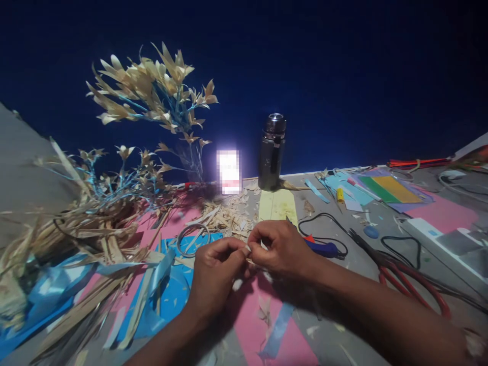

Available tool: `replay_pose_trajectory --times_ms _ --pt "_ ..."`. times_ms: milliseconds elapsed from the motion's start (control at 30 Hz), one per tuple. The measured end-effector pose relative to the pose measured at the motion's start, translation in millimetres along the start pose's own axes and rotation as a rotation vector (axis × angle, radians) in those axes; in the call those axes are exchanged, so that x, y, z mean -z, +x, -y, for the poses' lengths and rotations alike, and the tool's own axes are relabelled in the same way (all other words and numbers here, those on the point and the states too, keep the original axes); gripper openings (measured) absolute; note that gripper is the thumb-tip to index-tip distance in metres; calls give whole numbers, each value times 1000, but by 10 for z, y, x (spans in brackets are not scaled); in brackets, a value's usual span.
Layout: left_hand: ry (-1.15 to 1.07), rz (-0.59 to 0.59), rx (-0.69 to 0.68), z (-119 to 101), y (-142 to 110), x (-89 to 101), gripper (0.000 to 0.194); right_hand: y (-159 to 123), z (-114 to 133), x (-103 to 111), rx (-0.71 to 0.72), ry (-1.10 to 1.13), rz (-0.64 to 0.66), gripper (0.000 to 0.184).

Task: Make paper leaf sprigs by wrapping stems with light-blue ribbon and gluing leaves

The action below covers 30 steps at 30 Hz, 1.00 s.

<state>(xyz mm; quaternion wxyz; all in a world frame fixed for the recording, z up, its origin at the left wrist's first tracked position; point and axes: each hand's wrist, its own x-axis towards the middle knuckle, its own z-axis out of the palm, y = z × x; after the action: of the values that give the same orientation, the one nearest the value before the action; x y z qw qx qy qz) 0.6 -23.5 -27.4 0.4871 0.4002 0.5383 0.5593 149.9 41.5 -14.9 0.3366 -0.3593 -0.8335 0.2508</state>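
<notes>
My left hand (219,264) and my right hand (280,249) meet at the middle of the table, fingertips close together. Both are closed in a pinch on a small pale piece that looks like dried husk (248,249), mostly covered by my fingers. Beneath them lies a pink sheet (255,320) with pale scraps and a light blue ribbon strip (280,328) on it. A roll of tape or ring (193,240) rests on a blue sheet (168,300) left of my left hand. Beyond my right hand is a yellow pad (277,206).
Husk flowers on blue stems (168,96) rise at the back left above heaped dry husks (95,234). A dark flask (272,152) stands beside a bright, blurred-out screen (229,172). Red-handled scissors (404,277), a blue-handled tool (322,248) and a white power strip (438,239) lie right.
</notes>
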Motion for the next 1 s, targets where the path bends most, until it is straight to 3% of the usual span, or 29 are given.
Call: replay_pose_trajectory --times_ms 100,333,600,700,867,1000 --pt "-22 9 10 -6 14 6 14 23 8 53 -23 57 60 15" --pt "129 -5 -94 -63 16 13 19 32 16 172 97 2 149 17" --pt "352 -94 -345 -2 -27 29 14 -13 -62 27 213 -108 -42 14" --pt "217 -58 -250 -32 -25 12 11 -11 -84 5 260 -100 -87 14" --pt "-235 106 119 -90 16 -1 17 -12 -82 20 388 -169 -92 19" --pt "-321 148 199 -91 58 13 21 -24 -79 18 491 -254 -81 25"
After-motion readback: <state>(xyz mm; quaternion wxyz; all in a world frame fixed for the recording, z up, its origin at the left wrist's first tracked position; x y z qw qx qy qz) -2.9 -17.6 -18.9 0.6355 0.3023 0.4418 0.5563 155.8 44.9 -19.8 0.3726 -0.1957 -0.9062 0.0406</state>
